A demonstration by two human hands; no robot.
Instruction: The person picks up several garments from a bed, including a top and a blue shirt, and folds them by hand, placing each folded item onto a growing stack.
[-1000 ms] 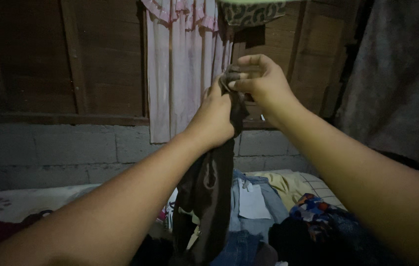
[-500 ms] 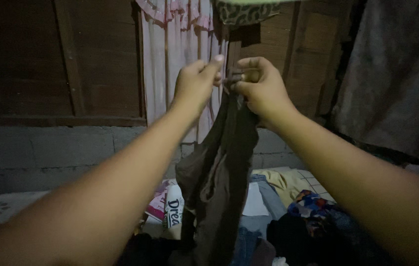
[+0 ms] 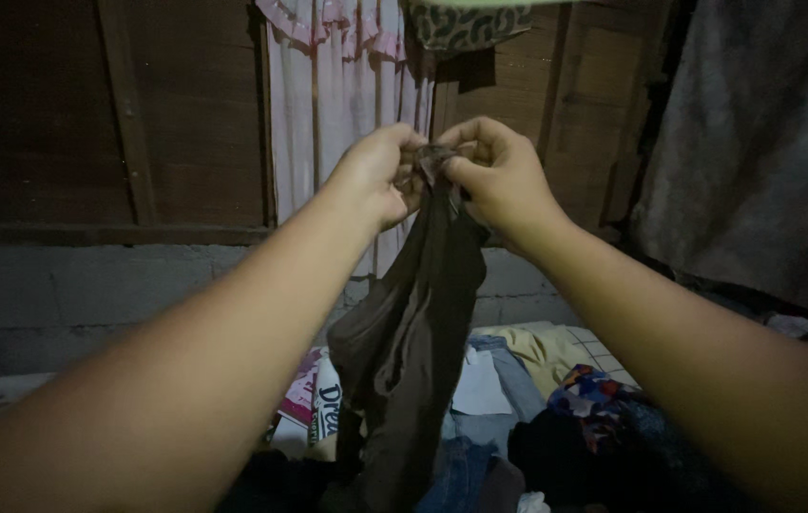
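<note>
There is a single view, from a camera worn on the person's head. It looks forward and slightly down along both outstretched forearms, close enough that the arms fill the lower corners of the frame. The left hand (image 3: 380, 176) and right hand (image 3: 494, 171) meet near the centre. Beyond them the lens faces a dark wooden wall (image 3: 52, 114), with a pile of clothes (image 3: 556, 418) along the bottom edge.

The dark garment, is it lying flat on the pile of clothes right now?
No, the dark garment hangs down in the air, pinched at its top edge by the left hand and the right hand above the clothes pile.
</note>
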